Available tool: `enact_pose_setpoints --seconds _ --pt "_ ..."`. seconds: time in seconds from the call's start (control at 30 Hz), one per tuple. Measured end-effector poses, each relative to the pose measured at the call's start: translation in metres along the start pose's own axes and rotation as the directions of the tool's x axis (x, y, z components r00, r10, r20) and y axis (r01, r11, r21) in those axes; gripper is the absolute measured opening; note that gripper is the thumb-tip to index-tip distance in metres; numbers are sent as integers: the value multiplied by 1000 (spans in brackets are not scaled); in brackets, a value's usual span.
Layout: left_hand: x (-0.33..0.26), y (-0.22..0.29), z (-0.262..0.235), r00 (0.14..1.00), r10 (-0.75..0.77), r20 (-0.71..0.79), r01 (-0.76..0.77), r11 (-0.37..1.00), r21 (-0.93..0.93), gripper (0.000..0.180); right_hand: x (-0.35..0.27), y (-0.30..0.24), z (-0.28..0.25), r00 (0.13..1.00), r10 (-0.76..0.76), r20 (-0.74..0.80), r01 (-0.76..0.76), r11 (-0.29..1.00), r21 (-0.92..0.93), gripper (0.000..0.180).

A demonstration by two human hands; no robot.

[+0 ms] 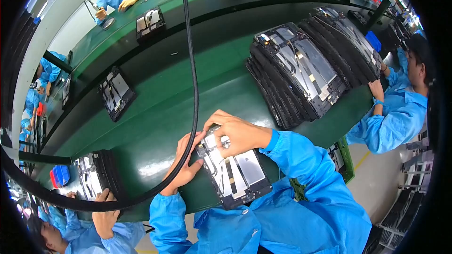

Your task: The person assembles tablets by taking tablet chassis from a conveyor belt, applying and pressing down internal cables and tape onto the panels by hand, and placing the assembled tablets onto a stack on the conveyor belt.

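Note:
An opened tablet (pixel 231 174), with silvery battery panels and a black frame showing, lies tilted at the near edge of the bench in front of me. My left hand (pixel 183 164) grips its left side, the thumb on the edge and the fingers toward the upper corner. Over the tablet's upper end, my right hand (pixel 241 135) is bent down with thumb and fingers closed together near the inner parts. Whatever may be in that pinch is too small and covered to make out. The right hand hides part of the tablet's top edge.
Tall stacks of opened tablets (pixel 301 68) stand at the right. Another opened tablet (pixel 116 94) lies at the left, and a further stack (pixel 94 174) is nearer. A black cable (pixel 190 47) hangs across the view. Co-workers sit on both sides; a green crate (pixel 346 160) is below right.

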State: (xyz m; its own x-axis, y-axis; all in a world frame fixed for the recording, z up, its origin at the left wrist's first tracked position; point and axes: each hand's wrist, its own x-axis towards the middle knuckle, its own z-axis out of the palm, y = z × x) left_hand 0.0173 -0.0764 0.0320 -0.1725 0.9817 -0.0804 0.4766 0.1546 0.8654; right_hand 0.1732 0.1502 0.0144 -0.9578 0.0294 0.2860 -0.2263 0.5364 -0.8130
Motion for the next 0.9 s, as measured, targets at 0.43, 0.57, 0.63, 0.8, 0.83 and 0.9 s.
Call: enact_pose_setpoints --seconds 0.43,0.57,0.63,0.8,0.83,0.9 --pt "-33 4 57 827 145 -543 -12 971 240 29 2 -2 -4 999 -50 0 50 996 73 12" --pt "-36 10 61 812 170 -558 4 955 296 26 1 -4 -3 998 -68 -2 68 995 67 11" --pt "-37 11 62 808 199 -555 5 939 344 27 2 -4 -4 998 -57 -18 58 995 75 11" --pt "-36 15 64 783 272 -560 -6 902 431 31 1 0 -1 998 -52 -23 54 994 97 11" --pt "-38 14 65 783 281 -555 -3 894 448 31 0 1 0 998 -43 -38 47 992 114 11" --pt "-38 13 65 783 290 -550 0 884 467 31 1 3 0 998 -49 -39 53 993 108 10"
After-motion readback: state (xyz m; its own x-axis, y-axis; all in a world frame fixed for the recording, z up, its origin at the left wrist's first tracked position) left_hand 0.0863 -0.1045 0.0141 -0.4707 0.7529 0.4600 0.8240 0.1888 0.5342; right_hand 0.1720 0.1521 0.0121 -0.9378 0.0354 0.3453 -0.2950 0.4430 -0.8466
